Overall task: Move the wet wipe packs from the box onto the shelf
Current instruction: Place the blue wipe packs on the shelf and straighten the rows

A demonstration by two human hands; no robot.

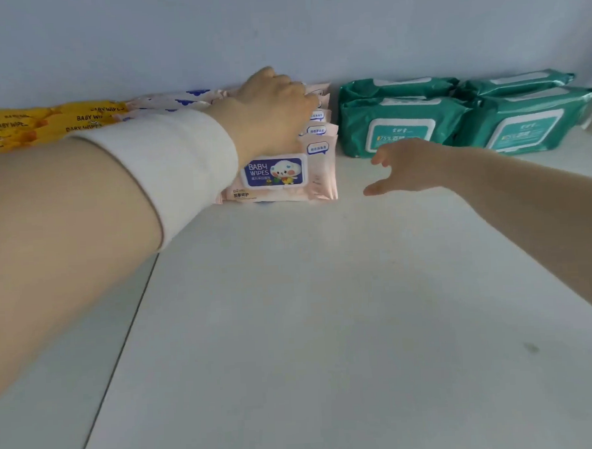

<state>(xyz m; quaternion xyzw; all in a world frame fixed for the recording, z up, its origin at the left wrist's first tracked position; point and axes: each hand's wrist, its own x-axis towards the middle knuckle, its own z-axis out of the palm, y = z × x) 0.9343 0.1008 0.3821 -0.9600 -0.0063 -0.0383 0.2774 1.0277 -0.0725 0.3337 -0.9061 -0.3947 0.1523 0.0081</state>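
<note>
Fingers [301, 97] of left hand [268, 112] draped over pale pink plastic baby wipe packs [285, 180] standing on white shelf [292, 310]; true grip unclear. Right hand [404, 165] spread, empty, nearby. Placing step; next probably square row, return to box, unseen.

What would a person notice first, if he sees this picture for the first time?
The eye goes first to the left hand, with a white sleeve behind it, which rests on a row of pink packs at the back of the white shelf. The right hand hovers open beside them and holds nothing. To the right of it lie green packs, and at the far left yellow packs.
</note>
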